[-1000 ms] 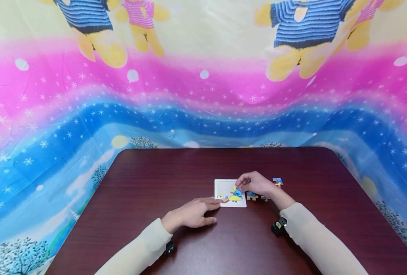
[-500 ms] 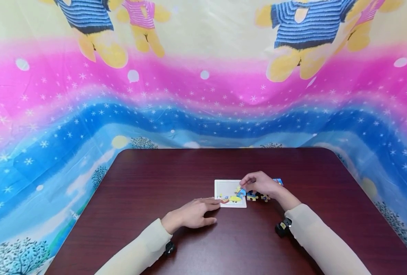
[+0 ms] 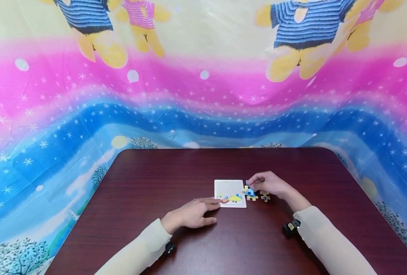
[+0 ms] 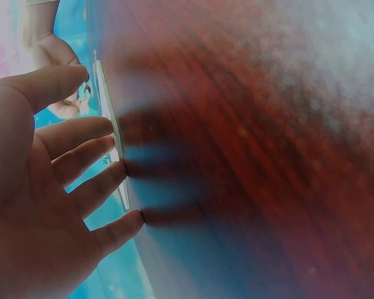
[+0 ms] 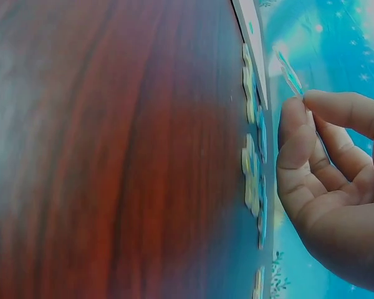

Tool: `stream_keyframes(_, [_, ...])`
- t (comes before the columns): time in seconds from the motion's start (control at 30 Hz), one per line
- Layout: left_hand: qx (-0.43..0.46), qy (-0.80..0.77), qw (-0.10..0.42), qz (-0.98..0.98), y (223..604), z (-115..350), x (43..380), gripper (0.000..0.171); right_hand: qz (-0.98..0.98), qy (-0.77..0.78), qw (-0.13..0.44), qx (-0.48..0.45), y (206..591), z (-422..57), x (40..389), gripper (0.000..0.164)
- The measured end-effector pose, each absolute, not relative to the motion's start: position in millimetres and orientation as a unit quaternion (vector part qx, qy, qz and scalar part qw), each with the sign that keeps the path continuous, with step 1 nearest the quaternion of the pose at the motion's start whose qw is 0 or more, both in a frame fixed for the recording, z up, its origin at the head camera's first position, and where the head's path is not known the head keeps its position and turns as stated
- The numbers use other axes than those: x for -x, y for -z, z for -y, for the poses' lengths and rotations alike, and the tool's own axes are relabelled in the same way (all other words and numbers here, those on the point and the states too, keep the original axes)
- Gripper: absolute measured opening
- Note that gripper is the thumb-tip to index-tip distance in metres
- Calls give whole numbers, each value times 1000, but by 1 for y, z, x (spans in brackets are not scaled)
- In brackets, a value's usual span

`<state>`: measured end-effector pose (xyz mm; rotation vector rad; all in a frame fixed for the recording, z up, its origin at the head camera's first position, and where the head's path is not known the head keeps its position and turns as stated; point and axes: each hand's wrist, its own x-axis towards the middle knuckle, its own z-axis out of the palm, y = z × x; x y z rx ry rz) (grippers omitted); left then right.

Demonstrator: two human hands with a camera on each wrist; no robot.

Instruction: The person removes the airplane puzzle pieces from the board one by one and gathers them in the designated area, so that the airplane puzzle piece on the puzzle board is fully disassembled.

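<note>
My left hand (image 3: 196,214) lies with its fingers extended, the fingertips on the lower left corner of a white puzzle tray (image 3: 215,188). Joined pieces, one with a yellow shape (image 3: 235,198), fill the tray's lower part; its upper part is bare grey. Just right of the tray, my right hand (image 3: 270,185) pinches a blue and yellow puzzle piece (image 3: 249,191) between thumb and index finger. In the right wrist view that piece (image 5: 289,71) is tilted and raised off the table. Loose puzzle pieces (image 3: 265,197) lie beneath and beside this hand, some partly hidden by it.
The dark red wooden table (image 3: 155,172) extends around the tray on all sides. A patterned cloth (image 3: 203,114) hangs behind the table's far edge and along its sides. Black wrist cameras (image 3: 290,228) sit under both cuffs.
My right hand has moved right, from over the tray to above the loose pieces, still pinching the puzzle piece. The left hand has stayed on the tray's corner.
</note>
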<state>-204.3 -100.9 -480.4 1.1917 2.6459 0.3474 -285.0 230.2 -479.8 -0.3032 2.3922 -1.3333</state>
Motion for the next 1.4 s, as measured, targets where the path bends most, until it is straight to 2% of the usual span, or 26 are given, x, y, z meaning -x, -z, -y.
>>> stream_keyframes(0.5, [-418,-116,95,-896,481,101,205,53,-858,467,193,96,481,-271,283,26])
stream_keyframes(0.9, [-404,-116,104,-902,480,101,204,55,-864,459,194,77,489,-305,280,26])
stream_keyframes(1.4, [-416,-114,92,-897,481,101,204,53,-872,445,191,69,484,-324,273,27])
